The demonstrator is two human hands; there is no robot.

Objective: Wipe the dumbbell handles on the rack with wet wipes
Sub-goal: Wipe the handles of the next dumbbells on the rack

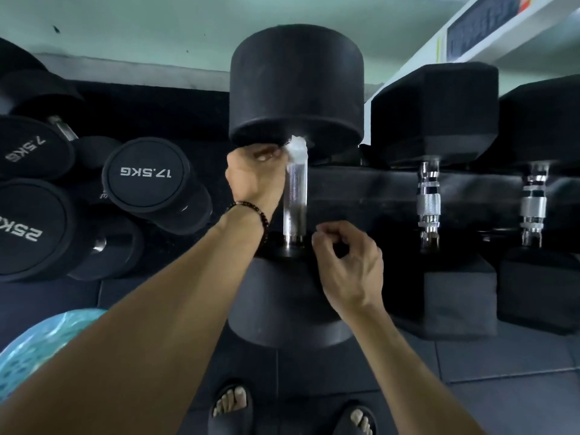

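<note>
A large round black dumbbell (pixel 296 86) lies across the rack (pixel 376 189) in front of me, its knurled chrome handle (pixel 295 202) running away from me. My left hand (pixel 251 174) holds a white wet wipe (pixel 297 150) against the far end of that handle, just under the far weight head. My right hand (pixel 348 262) hovers beside the near end of the handle with fingers loosely curled, thumb and forefinger close together, holding nothing that I can see.
Two hex dumbbells (pixel 430 196) (pixel 533 202) with chrome handles sit on the rack to the right. Round dumbbells marked 17.5KG (pixel 147 174), 7.5KG and 25KG lie at the left. A teal patterned object (pixel 40 343) is at lower left. My sandalled feet (pixel 232 403) stand on dark floor tiles.
</note>
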